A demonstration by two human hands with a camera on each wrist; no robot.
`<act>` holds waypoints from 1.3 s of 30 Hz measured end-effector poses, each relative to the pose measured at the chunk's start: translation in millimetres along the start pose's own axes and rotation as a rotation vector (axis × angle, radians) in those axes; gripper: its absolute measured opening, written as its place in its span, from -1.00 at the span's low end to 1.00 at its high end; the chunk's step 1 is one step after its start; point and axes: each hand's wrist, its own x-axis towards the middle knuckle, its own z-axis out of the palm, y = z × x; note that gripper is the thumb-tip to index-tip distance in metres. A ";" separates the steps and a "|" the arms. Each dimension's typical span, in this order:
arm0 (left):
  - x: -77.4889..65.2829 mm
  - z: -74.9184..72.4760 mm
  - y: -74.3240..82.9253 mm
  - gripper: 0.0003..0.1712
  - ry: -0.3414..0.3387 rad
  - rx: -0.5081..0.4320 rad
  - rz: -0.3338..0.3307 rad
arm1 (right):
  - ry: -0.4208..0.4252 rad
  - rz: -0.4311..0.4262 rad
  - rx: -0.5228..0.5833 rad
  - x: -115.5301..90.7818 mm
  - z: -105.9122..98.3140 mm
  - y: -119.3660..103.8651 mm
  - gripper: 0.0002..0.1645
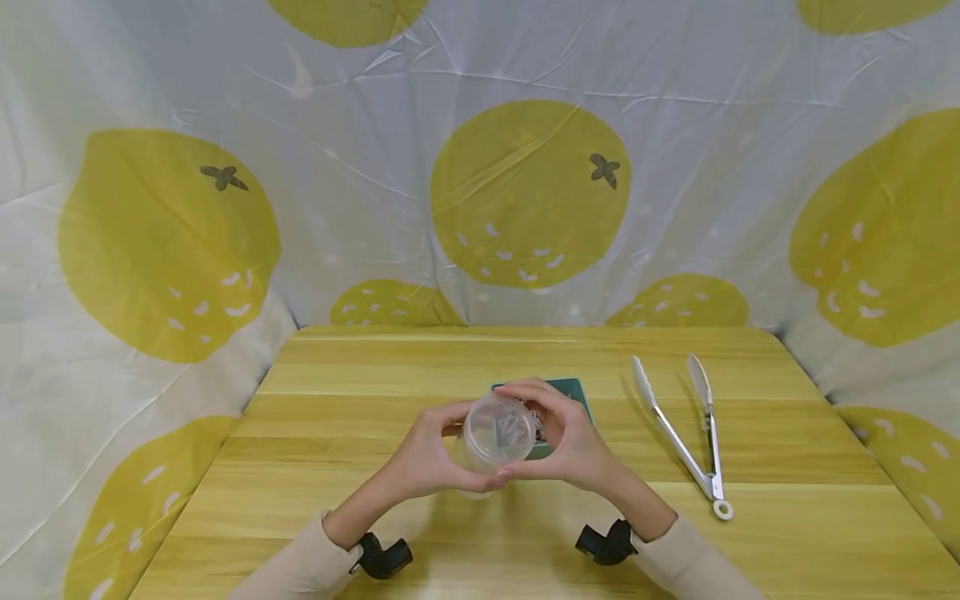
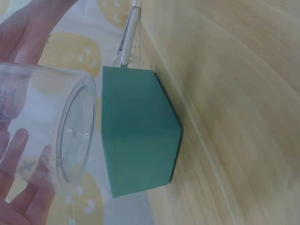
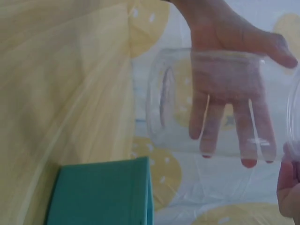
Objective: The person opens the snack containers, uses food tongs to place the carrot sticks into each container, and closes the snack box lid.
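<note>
A clear cylindrical jar (image 2: 37, 112) is held above the table, its base pointing down. My left hand (image 1: 429, 454) grips the jar's side, with its fingers showing through the wall in the right wrist view. On the upper end is a round translucent lid (image 1: 500, 429); whether it sits fully on the jar I cannot tell. My right hand (image 1: 573, 437) curls round the lid's edge from the right, its thumb meeting the left thumb in front. Just behind the jar, a green box (image 2: 140, 131) stands on the table, partly hidden by the hands, with small items inside that are hard to make out.
Metal tongs (image 1: 712, 475) lie spread on the right side of the wooden table (image 1: 337, 392). A lemon-patterned cloth (image 1: 360, 167) hangs behind the table and at both sides.
</note>
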 end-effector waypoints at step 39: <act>-2.3 -1.4 -1.0 -0.19 -0.003 0.022 -0.010 | 0.116 0.050 -0.090 -5.7 15.7 -3.0 -0.04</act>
